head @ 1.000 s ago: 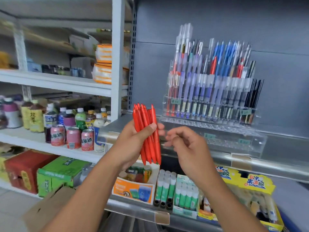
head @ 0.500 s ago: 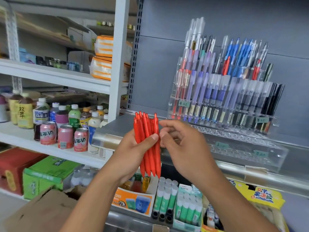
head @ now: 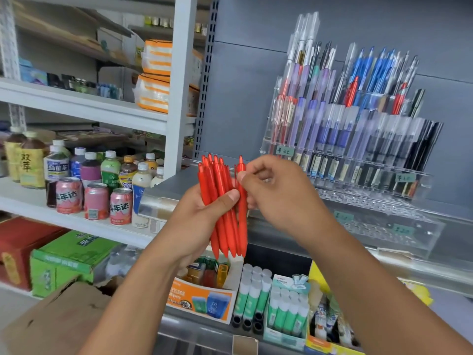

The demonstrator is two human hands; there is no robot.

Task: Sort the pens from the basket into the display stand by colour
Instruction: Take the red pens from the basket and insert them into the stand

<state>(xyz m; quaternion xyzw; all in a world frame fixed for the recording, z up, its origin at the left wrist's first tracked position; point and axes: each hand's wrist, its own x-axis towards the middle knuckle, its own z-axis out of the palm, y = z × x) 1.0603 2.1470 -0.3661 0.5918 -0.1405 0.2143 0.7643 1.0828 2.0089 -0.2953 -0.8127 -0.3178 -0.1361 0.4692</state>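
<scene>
My left hand (head: pixel 197 221) grips a bunch of several red pens (head: pixel 217 201), held upright in front of the shelf edge. My right hand (head: pixel 279 196) pinches the rightmost red pen (head: pixel 242 213) near its top and holds it slightly apart from the bunch. Up and to the right stands the clear tiered display stand (head: pixel 384 190), filled with red, purple, blue and black pens. Its lower front rows of holes (head: pixel 378 221) hold no pens. The basket is not in view.
Drink bottles and pink cans (head: pixel 94 201) fill the white shelf at left. Below my hands stand glue sticks (head: pixel 253 295) and an orange box (head: pixel 202 301). A cardboard box (head: pixel 56 319) sits at the lower left. A grey back panel (head: pixel 243 98) rises behind the stand.
My right hand has closed in on the bunch and pinched the rightmost pen, drawing it a little to the right. The view has shifted left, with the stand now further right.
</scene>
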